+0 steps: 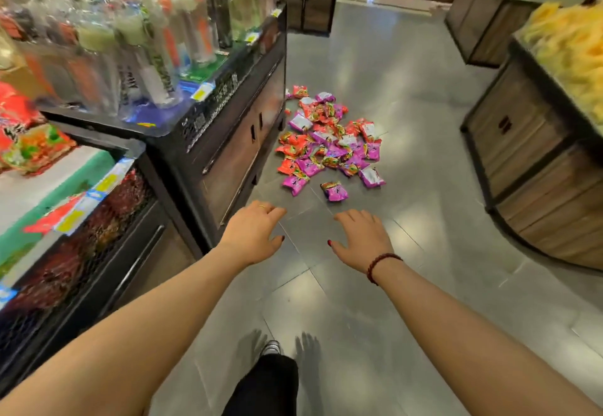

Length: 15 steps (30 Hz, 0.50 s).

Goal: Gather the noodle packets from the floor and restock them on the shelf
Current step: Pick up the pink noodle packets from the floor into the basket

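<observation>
Forearms stretched forward, left hand and right hand empty, fingers loosely spread, probably readying a scoop, short of the red-and-purple noodle packets heaped on the floor just beside the dark shelf unit.

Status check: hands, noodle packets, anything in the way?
Left hand, right hand open, empty, held forward. Purple and orange-red plastic noodle packets piled on grey tiled floor beside dark shelf unit, none picked up. Nothing visible between hands and pile.
</observation>
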Available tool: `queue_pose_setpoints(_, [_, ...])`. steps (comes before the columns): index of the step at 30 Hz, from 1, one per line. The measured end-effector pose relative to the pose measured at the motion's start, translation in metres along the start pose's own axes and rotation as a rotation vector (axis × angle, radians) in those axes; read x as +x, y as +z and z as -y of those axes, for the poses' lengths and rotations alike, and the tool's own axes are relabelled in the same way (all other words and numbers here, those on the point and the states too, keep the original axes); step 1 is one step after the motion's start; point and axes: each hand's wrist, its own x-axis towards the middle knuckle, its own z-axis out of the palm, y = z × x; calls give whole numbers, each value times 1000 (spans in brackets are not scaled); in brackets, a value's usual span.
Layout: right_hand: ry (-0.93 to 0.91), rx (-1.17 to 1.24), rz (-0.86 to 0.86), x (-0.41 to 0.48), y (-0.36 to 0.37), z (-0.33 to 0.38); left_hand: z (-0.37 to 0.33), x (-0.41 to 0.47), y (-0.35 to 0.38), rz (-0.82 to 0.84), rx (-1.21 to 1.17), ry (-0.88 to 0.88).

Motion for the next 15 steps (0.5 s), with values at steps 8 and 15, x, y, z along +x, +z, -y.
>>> queue_pose_setpoints(8, [147, 77, -9, 134, -27, -19, 75, 139, -23, 41, -39, 26])
queue_pose_setpoints(15, [159, 95, 50, 246, -24, -68, 111, 246, -5, 73, -96, 7])
